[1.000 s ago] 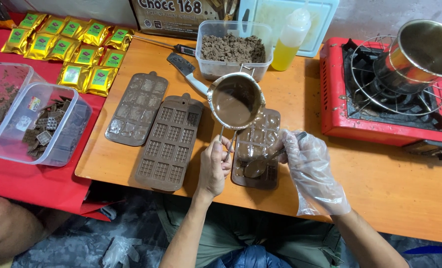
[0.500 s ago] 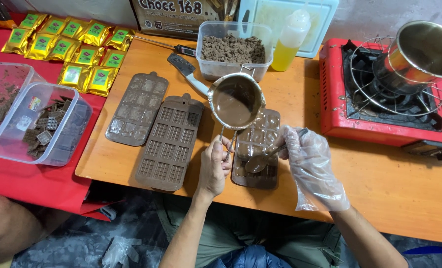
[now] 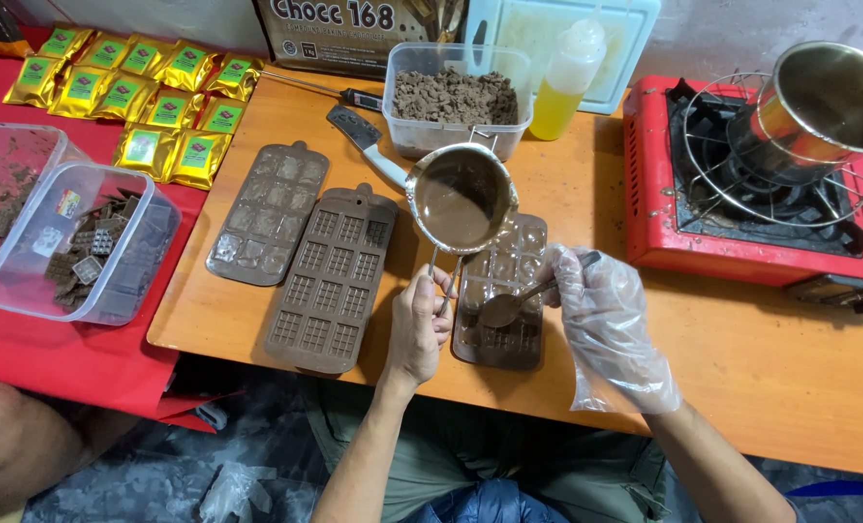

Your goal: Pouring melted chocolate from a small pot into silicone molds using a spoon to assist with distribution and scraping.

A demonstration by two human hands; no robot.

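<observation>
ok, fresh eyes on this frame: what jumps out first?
At centre, the bare left hand holds a small steel pot of melted brown chocolate over a brown silicone mould, while the plastic-gloved right hand holds a metal spoon above it. Right of that sits a red gas stove; gold foil packets lie far left.

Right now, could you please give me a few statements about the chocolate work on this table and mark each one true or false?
1. The left hand holds a small pot of melted chocolate by its handle. True.
2. The right hand is bare. False: it wears a clear plastic glove.
3. The right hand holds a spoon over a mould. True.
4. The steel pot on the red stove stands on the wooden table. False: it rests tilted on the stove's wire rack.
</observation>
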